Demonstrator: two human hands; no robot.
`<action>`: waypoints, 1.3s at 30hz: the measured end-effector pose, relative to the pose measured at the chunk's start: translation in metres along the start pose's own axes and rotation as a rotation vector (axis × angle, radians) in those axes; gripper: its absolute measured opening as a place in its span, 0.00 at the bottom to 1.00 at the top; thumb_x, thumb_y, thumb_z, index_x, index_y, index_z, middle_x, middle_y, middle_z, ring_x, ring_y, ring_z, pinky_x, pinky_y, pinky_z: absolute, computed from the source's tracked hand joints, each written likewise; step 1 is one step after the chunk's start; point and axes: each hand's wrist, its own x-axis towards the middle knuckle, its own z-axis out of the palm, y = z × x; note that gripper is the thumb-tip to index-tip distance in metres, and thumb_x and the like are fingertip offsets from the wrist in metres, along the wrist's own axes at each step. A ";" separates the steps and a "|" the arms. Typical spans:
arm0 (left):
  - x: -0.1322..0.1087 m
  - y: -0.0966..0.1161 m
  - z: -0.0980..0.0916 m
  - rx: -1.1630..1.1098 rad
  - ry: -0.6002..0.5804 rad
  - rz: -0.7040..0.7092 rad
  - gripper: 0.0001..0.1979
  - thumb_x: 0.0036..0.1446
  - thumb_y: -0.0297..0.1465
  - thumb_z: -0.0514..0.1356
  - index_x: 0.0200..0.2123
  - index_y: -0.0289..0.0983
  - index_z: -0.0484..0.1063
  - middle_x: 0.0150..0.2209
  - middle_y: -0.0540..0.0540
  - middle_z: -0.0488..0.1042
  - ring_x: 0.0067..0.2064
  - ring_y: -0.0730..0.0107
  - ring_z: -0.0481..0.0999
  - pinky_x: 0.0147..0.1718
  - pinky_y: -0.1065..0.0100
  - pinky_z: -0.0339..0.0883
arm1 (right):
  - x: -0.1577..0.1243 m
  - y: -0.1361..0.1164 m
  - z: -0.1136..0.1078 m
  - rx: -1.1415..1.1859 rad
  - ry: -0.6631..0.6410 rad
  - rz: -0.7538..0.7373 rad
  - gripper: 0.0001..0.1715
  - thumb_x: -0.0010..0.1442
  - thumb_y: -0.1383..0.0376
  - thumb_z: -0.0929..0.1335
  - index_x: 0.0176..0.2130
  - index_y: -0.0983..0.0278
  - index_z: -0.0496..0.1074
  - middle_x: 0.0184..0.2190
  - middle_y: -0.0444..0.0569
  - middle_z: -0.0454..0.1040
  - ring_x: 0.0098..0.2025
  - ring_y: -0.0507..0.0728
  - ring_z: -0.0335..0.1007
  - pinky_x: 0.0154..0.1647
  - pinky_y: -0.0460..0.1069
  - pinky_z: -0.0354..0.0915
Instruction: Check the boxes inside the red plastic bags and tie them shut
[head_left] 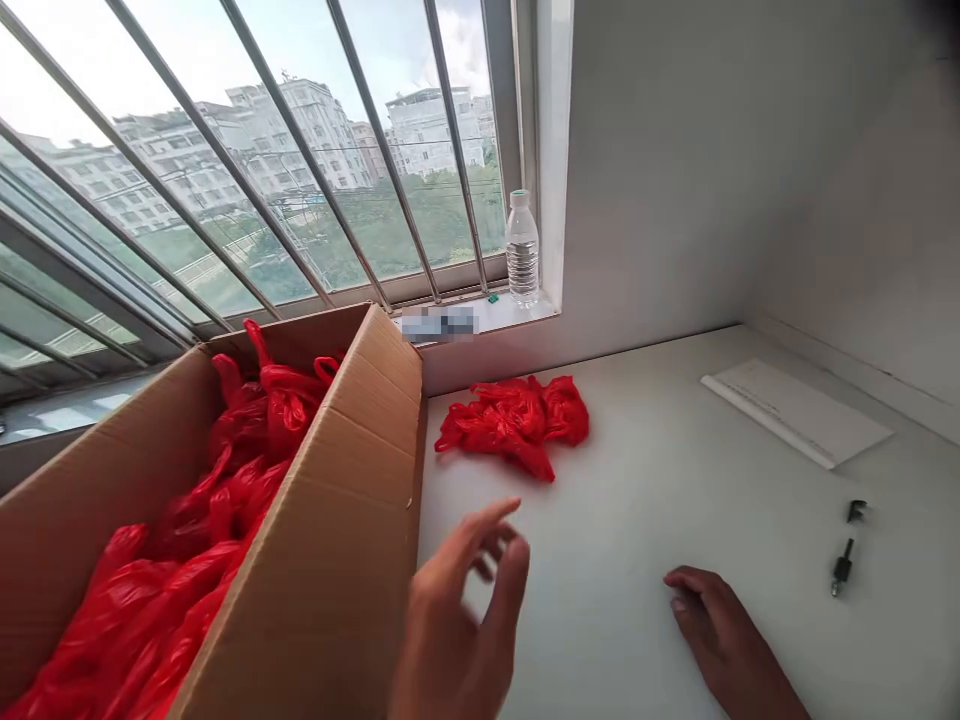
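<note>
My left hand [469, 610] hovers over the white table, right beside the cardboard box, with thumb and fingers apart and nothing between them. Beyond its fingertips lies a crumpled red plastic bag [517, 420] on the tabletop. My right hand [716, 625] rests low on the table's right half, its fingers loosely curled with the thumb close to them; whether anything is under them is hidden. The open cardboard box [330, 560] stands on the left. Inside it is a heap of more red plastic bags [187, 570], some with handles poking up.
A clear water bottle [523, 250] stands on the window sill beside a blurred patch. Metal bars [375, 130] cross the window. On the table's right lie a white paper sheet or booklet [795, 410], a small black piece [856, 511] and a black-and-metal part [842, 570].
</note>
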 end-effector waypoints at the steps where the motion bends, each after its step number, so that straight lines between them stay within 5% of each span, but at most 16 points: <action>1: 0.005 -0.011 0.025 -0.007 -0.211 -0.036 0.19 0.60 0.50 0.63 0.48 0.47 0.81 0.35 0.46 0.82 0.34 0.63 0.80 0.35 0.64 0.77 | 0.000 0.000 0.000 -0.003 0.005 -0.023 0.17 0.71 0.50 0.61 0.50 0.54 0.70 0.52 0.49 0.74 0.56 0.62 0.71 0.60 0.63 0.71; 2: 0.013 -0.023 0.051 -0.007 -0.277 -0.111 0.19 0.64 0.47 0.60 0.52 0.46 0.78 0.39 0.46 0.81 0.38 0.63 0.81 0.39 0.65 0.76 | 0.000 -0.001 0.001 -0.003 0.005 -0.045 0.16 0.71 0.51 0.61 0.51 0.54 0.69 0.52 0.49 0.73 0.56 0.62 0.71 0.60 0.63 0.70; 6: 0.055 -0.071 0.144 0.089 -0.191 -0.300 0.19 0.67 0.40 0.60 0.55 0.35 0.72 0.50 0.39 0.77 0.47 0.60 0.79 0.48 0.55 0.74 | -0.002 -0.004 0.002 -0.005 0.005 -0.093 0.14 0.73 0.53 0.60 0.52 0.53 0.67 0.53 0.49 0.71 0.58 0.62 0.69 0.62 0.65 0.68; 10: 0.071 -0.101 0.181 0.176 -0.139 -0.418 0.19 0.66 0.41 0.62 0.53 0.35 0.73 0.51 0.41 0.76 0.49 0.58 0.78 0.49 0.51 0.74 | -0.002 -0.003 0.003 0.001 -0.014 -0.110 0.13 0.74 0.55 0.59 0.53 0.53 0.66 0.54 0.49 0.70 0.59 0.61 0.67 0.64 0.65 0.66; 18: 0.044 -0.111 0.171 0.091 -0.072 -0.264 0.12 0.67 0.37 0.63 0.47 0.35 0.74 0.49 0.43 0.76 0.47 0.61 0.78 0.47 0.55 0.75 | -0.001 -0.005 -0.002 -0.003 -0.040 -0.134 0.12 0.74 0.57 0.58 0.52 0.51 0.66 0.53 0.48 0.69 0.58 0.61 0.67 0.62 0.66 0.66; 22: 0.003 -0.095 0.156 -0.009 -0.082 -0.195 0.07 0.67 0.34 0.61 0.40 0.35 0.73 0.46 0.45 0.74 0.44 0.64 0.75 0.47 0.57 0.72 | 0.000 -0.011 -0.005 0.013 -0.041 -0.142 0.11 0.74 0.57 0.59 0.52 0.52 0.66 0.53 0.48 0.69 0.58 0.62 0.66 0.62 0.67 0.66; 26: -0.053 -0.080 0.133 -0.109 -0.218 -0.167 0.07 0.66 0.31 0.56 0.35 0.39 0.71 0.41 0.47 0.72 0.41 0.65 0.73 0.44 0.61 0.70 | 0.000 -0.020 -0.013 0.087 -0.072 -0.108 0.12 0.74 0.57 0.59 0.53 0.52 0.65 0.53 0.49 0.68 0.57 0.61 0.67 0.61 0.64 0.66; 31: -0.096 -0.082 0.110 -0.214 -0.324 -0.274 0.03 0.66 0.32 0.54 0.42 0.41 0.66 0.45 0.44 0.74 0.45 0.62 0.77 0.43 0.62 0.74 | 0.007 -0.047 -0.029 0.168 -0.105 -0.057 0.12 0.74 0.54 0.60 0.53 0.52 0.67 0.52 0.48 0.70 0.53 0.59 0.69 0.55 0.58 0.70; 36: -0.101 -0.080 0.114 -0.247 -0.356 -0.325 0.20 0.66 0.35 0.57 0.59 0.43 0.61 0.59 0.39 0.70 0.59 0.58 0.74 0.56 0.55 0.71 | 0.025 -0.086 -0.038 0.083 -0.137 -0.260 0.13 0.74 0.59 0.60 0.55 0.53 0.67 0.53 0.48 0.73 0.57 0.60 0.67 0.59 0.61 0.65; 39: -0.099 -0.073 0.121 -0.255 -0.423 -0.325 0.15 0.65 0.38 0.60 0.54 0.44 0.70 0.54 0.41 0.75 0.53 0.58 0.77 0.52 0.58 0.74 | 0.030 -0.100 -0.040 -0.006 -0.282 -0.364 0.14 0.72 0.64 0.63 0.56 0.55 0.67 0.53 0.48 0.75 0.56 0.61 0.68 0.60 0.63 0.64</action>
